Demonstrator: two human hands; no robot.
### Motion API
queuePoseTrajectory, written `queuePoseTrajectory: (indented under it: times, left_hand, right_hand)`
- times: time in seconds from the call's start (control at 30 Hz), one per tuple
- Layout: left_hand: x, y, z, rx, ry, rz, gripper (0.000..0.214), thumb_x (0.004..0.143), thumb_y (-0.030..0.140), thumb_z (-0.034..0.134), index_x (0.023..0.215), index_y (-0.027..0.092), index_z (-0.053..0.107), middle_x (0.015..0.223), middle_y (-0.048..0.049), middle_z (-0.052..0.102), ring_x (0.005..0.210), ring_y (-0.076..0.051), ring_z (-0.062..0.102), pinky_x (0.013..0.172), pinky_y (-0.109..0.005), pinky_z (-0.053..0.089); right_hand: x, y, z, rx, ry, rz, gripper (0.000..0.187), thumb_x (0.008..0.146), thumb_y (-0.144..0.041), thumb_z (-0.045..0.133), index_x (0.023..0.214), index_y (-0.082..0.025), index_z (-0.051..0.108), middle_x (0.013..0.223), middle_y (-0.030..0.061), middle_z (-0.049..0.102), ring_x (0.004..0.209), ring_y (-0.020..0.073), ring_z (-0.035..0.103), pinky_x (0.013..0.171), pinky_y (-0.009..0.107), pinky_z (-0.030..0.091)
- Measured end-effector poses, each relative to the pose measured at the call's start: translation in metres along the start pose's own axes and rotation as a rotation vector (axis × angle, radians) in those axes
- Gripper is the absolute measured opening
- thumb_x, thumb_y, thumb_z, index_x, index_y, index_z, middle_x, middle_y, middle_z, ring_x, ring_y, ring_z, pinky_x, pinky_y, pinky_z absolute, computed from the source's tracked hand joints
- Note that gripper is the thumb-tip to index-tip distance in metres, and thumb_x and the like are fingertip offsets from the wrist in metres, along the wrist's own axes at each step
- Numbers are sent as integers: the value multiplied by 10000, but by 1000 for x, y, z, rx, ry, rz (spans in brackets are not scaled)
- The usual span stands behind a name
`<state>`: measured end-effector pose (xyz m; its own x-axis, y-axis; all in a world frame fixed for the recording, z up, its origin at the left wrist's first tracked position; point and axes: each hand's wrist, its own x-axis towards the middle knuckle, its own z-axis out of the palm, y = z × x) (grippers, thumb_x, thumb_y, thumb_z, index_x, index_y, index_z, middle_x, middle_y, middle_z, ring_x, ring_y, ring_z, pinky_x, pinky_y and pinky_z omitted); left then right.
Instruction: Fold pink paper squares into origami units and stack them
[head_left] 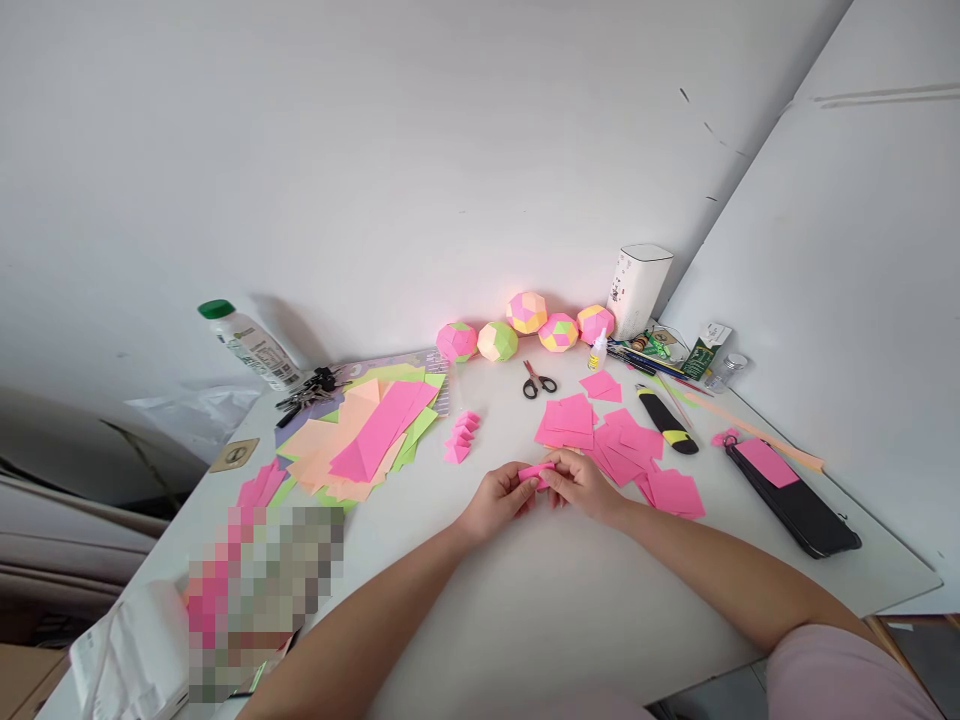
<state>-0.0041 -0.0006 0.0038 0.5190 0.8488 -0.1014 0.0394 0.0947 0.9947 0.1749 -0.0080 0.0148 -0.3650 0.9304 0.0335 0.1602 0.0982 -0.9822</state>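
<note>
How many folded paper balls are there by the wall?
5, left to right along the wall: mostly pink ball, green-and-peach ball, peach-and-pink ball set farther back, yellow-pink-green ball, then pink-and-yellow ball near the white box. None looks fully hidden.

The left hand (498,502) and right hand (585,488) pinch a folded pink paper piece (535,475) over the white table (487,630). Pink paper squares (568,422) lie beside the right hand, folded pink units (460,438) near the left; beyond, scissors (533,378) lie before five paper polyhedra (527,313).
</note>
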Motion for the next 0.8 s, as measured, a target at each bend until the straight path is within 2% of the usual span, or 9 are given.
queuePoseTrajectory:
  times: [0.3, 0.57, 0.8]
  left_hand:
    - [-1, 1, 0, -7, 8, -10, 361, 807, 483, 519, 910, 141, 571, 623, 12, 543, 530, -94, 479, 475, -213, 357]
    - [-1, 1, -1, -68, 0, -18, 351, 793, 491, 537, 867, 149, 550, 632, 13, 544, 530, -95, 484, 491, -224, 370]
    - [-1, 4, 0, -64, 3, -13, 356, 803, 493, 522, 850, 142, 557, 605, 18, 525, 519, -89, 468, 487, -217, 366]
  right_hand:
    - [0, -2, 0, 39, 9, 22, 221, 837, -395, 541, 836, -174, 529, 575, -34, 573, 475, 112, 573, 460, 218, 442]
    - [0, -3, 0, 65, -31, 6, 236, 803, -374, 594, 914, -176, 526, 699, -5, 629, 518, 108, 586, 465, 215, 453]
    - [0, -1, -1, 26, -41, 3, 238, 840, -385, 537, 930, -165, 542, 678, -5, 617, 500, 106, 589, 453, 212, 441]
